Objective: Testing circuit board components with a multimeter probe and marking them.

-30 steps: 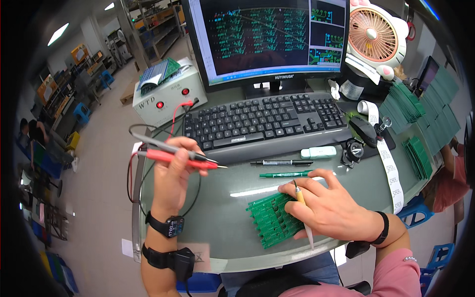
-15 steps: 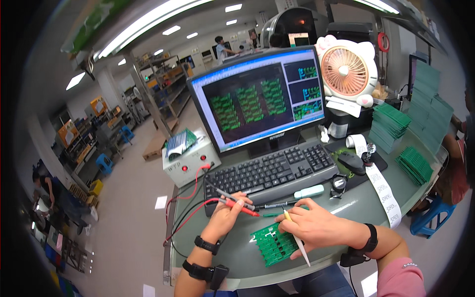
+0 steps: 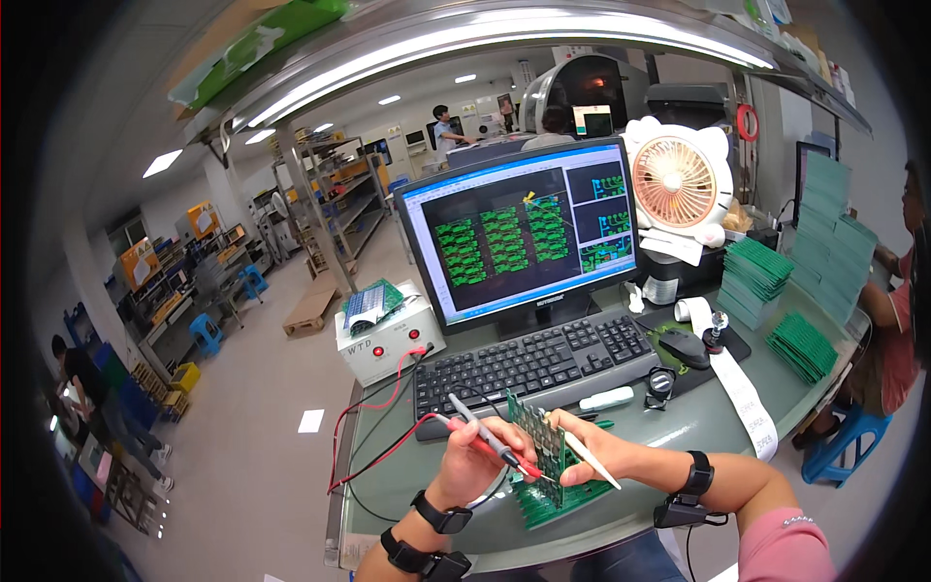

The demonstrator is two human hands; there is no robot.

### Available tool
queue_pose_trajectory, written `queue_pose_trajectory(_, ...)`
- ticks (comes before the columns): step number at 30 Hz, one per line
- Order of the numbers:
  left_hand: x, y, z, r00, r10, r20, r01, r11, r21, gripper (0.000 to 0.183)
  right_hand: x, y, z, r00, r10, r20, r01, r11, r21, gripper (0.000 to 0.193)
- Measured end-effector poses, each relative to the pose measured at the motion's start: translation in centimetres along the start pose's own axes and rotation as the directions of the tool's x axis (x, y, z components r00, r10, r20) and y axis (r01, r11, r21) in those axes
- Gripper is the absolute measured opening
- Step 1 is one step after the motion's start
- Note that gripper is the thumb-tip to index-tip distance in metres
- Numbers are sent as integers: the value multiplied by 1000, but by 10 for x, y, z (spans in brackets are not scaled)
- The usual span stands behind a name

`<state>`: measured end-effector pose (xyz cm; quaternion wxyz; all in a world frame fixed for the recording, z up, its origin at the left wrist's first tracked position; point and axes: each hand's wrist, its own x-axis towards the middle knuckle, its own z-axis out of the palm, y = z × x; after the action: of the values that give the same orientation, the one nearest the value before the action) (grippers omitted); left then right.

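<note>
Probes and a circuit board held up over the desk

The left hand [image 3: 472,458] grips two probes [image 3: 485,436], one red and one black, their tips touching the green circuit board [image 3: 539,444]. The right hand [image 3: 582,454] clasps that board upright, just above a stack of boards [image 3: 553,495] lying on the desk [image 3: 679,427], with a white stick [image 3: 593,460] tucked between its fingers. Red and black leads run to the white test box [image 3: 386,341] at the left. Behind the hands sits the keyboard [image 3: 538,364], then the monitor [image 3: 524,238] showing green board layouts, and a pink fan [image 3: 676,182] to its right
</note>
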<state>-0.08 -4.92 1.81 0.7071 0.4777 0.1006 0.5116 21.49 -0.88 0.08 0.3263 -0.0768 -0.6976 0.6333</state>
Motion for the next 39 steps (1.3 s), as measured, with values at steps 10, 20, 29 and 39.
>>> queue_pose_trajectory(10,-16,8,-18,961,-208,-182,274,637,720,41,32,-23,-32,964,-9,-267,-60,967,-246,20)
queue_pose_trajectory(20,-16,0,-20,957,-283,-64,184,419,889,40,53,-38,6,960,279,27,-223,818,-529,31)
queue_pose_trajectory(29,-13,9,-8,958,-283,-48,182,471,863,46,6,-16,-58,925,268,-270,-213,953,214,24)
queue_pose_trajectory(39,-10,5,-8,944,-328,-33,196,476,858,43,-8,9,-36,941,209,-267,-213,977,13,26)
